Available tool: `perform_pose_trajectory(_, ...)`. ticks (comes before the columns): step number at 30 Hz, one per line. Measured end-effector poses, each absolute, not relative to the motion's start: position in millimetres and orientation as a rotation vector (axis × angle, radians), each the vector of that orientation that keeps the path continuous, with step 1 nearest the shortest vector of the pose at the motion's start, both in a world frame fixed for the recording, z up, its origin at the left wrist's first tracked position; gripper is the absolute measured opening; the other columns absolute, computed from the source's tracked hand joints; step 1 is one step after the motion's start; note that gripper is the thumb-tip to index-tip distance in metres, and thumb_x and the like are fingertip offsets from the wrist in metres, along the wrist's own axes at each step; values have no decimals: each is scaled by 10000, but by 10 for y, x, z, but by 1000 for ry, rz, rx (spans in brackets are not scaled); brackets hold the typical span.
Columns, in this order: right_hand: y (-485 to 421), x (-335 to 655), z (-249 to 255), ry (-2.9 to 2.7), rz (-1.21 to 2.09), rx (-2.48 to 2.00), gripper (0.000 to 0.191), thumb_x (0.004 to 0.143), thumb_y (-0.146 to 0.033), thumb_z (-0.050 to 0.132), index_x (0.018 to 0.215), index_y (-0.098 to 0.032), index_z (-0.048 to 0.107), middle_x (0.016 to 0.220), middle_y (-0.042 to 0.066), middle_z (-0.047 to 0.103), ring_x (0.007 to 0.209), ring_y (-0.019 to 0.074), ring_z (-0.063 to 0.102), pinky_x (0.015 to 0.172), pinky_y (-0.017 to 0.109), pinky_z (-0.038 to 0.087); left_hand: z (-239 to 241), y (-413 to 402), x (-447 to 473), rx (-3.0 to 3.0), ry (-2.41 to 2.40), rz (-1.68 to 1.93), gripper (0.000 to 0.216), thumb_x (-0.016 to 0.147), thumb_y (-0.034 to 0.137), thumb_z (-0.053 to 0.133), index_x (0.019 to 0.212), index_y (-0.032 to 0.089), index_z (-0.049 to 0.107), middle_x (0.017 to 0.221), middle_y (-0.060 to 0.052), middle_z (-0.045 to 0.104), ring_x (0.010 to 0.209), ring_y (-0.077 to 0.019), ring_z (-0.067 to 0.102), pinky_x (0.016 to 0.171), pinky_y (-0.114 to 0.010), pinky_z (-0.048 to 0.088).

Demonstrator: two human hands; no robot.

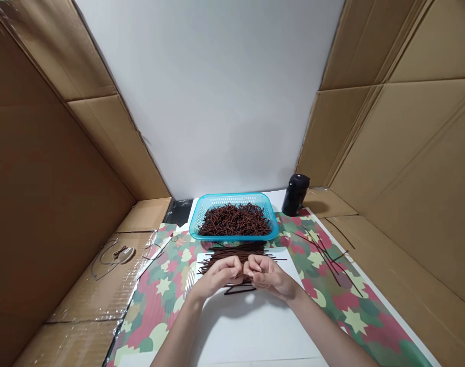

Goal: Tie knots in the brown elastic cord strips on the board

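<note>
FINGERS: L fingers [232, 267] and R fingers [255, 265] curled closed, knuckles up, tips nearly meeting at centre. Anything pinched btwn them is hidden, can't tell from this view.

HANDS: L hand [217, 278] and R hand [268, 278] close together, side by side, hovering low right over the strand pile. Both forearms angle in from the bottom corners, wrists low.

FORM: looks like good, controlled work: small tight space btwn hands, everything kept over the white, nothing dragging sideways. Low wrists seem to give steady fine control w/ the fingertips.

STRANDS: dark brown thin straight strands [232, 250] lie in a loose flat band just under and ahead of the hands, ends poking out both sides. A few short ones [240, 291] sit just below the fingers, nearest the person.

SHEET: white sheet [255, 331] under the strands and hands.

BASKET: turquoise plastic basket [232, 237] just ahead of the strands, full of short bent brown pieces [234, 221].

R SIDE: stray dark strands [324, 260] scattered on star-camo patterned paper [156, 295], well off to the right of the R hand.

BACK: black flask [295, 194] stands behind the basket, to the right, against a white wall [209, 92].

EDGES: cardboard panels [64, 204] line both sides; thin wire bits [120, 253] lie on the left one.
</note>
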State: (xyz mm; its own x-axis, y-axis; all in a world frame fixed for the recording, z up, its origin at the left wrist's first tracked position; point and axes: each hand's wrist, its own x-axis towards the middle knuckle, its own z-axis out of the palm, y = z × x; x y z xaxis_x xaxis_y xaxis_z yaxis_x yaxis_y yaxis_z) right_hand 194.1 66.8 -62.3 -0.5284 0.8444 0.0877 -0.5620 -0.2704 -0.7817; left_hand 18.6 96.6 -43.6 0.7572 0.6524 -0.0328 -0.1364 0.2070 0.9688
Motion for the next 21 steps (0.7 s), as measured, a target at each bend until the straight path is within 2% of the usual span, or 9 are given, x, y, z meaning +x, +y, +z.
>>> perform_pose_trajectory(2, 675, 1934, -613, -957, 1888, -459, 458, 665, -377, 787, 665, -203, 363, 686, -59, 445, 405, 18, 167, 411, 231, 91, -433, 977, 204, 1247, 507, 662, 357, 789, 477, 574, 690, 167, 429, 642, 26, 373, 539, -90, 315, 519, -225, 270)
perform_pose_trajectory(5, 694, 1930, -603, -912, 1831, -501, 442, 694, -354, 768, 681, -212, 349, 693, -66, 442, 412, 30, 143, 414, 240, 77, -417, 986, 213, 1277, 510, 790, 370, 727, 497, 653, 809, 165, 512, 768, -12, 474, 699, -136, 454, 649, -248, 374)
perform_pose_trajectory(9, 720, 1933, -613, -887, 1787, -540, 445, 687, -333, 775, 678, -216, 347, 660, -79, 427, 420, 40, 151, 415, 240, 79, -425, 970, 216, 1349, 528, 834, 315, 687, 288, 757, 918, 157, 588, 887, -53, 566, 853, -180, 538, 783, -290, 420)
perform_pose_trajectory(11, 726, 1931, -624, -884, 1778, -550, 443, 687, -324, 776, 674, -213, 347, 662, -78, 433, 428, 41, 170, 421, 236, 89, -449, 963, 225, 1370, 557, 846, 223, 714, 218, 738, 886, 147, 615, 871, -57, 593, 840, -173, 563, 792, -291, 433)
perform_pose_trajectory(15, 721, 1923, -634, -892, 1786, -555, 439, 685, -307, 778, 676, -208, 351, 697, -60, 484, 448, 42, 214, 434, 232, 111, -493, 965, 241, 1379, 621, 871, 127, 737, 193, 716, 807, 137, 626, 791, -41, 612, 762, -144, 577, 736, -257, 450)
perform_pose_trajectory(21, 693, 1923, -620, -906, 1839, -552, 449, 670, -327, 787, 678, -207, 354, 695, -54, 472, 459, 46, 201, 435, 233, 104, -473, 966, 228, 1373, 639, 846, 215, 699, 277, 744, 719, 134, 585, 692, -13, 584, 653, -118, 542, 655, -231, 447)
